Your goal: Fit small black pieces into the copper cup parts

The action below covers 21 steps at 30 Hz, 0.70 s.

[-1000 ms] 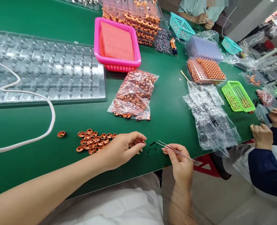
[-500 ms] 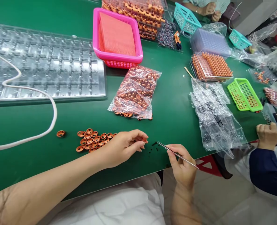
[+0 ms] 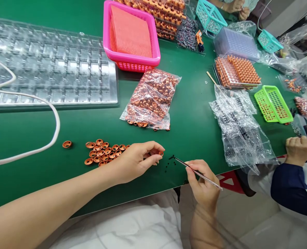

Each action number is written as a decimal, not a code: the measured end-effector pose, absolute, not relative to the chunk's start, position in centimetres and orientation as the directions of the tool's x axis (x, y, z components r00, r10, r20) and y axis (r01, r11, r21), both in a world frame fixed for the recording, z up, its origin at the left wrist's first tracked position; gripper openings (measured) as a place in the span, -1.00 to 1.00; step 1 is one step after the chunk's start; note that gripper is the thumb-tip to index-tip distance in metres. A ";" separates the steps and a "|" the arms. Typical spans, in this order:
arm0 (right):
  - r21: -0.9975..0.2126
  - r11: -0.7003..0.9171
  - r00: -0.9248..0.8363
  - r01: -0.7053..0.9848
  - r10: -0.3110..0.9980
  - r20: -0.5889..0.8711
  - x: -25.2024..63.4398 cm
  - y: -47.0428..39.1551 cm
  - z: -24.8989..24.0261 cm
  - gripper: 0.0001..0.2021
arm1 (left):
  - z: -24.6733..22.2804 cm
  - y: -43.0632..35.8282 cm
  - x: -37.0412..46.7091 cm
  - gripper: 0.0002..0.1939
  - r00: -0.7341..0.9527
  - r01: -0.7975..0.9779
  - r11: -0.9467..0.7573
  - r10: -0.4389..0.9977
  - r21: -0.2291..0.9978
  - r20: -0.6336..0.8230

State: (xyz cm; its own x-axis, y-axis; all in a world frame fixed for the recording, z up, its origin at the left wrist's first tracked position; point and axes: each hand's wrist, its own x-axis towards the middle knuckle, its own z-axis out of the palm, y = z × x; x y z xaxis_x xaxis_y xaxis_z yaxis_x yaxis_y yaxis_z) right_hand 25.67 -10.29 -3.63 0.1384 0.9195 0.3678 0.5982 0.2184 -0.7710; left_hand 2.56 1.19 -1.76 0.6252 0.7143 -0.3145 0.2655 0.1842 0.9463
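Between the thumb and fingers of my left hand [image 3: 140, 160] is a small orange cup-shaped piece [image 3: 161, 153], partly hidden by the fingertips. My right hand [image 3: 204, 181] grips a pair of thin metal tweezers [image 3: 206, 179] like a pen. Their tips touch or hover just at a cluster of tiny black pieces [image 3: 172, 157] on the green table; contact is too small to tell. A group of orange cups [image 3: 98, 152] with dark holes lies behind my left forearm, some hidden by it. One more orange cup [image 3: 67, 144] sits apart on the left.
A clear bag of orange cups [image 3: 153, 97] lies beyond my hands, near a pink basket [image 3: 157, 41]. A clear moulded tray [image 3: 65, 69] and white cable [image 3: 55, 133] are at left. Crumpled plastic bags [image 3: 236, 128] and a green basket [image 3: 272, 103] are at right, beside a co-worker's hand [image 3: 297, 150].
The tweezers' tips have stayed close to the black pieces, some of which have shifted slightly. My left hand keeps its hold on the orange cup. The whole view has moved a little.
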 end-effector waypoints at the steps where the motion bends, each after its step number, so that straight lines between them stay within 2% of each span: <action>1: -0.766 0.225 0.129 0.603 0.919 0.372 25.7 -10.3 -3.6 -0.76 | -1.8 1.2 2.5 -0.76 0.625 0.265 0.187 0.713 0.946 -0.317; 8: -0.700 0.275 0.016 0.659 0.925 0.379 26.5 -9.6 -3.1 -0.76 | -1.8 1.2 2.4 -0.76 0.637 0.269 0.169 0.707 0.948 -0.307; 21: -0.704 0.293 0.009 0.646 0.920 0.392 26.2 -9.7 -3.1 -0.73 | -2.0 1.3 2.4 -0.77 0.638 0.283 0.148 0.708 0.948 -0.301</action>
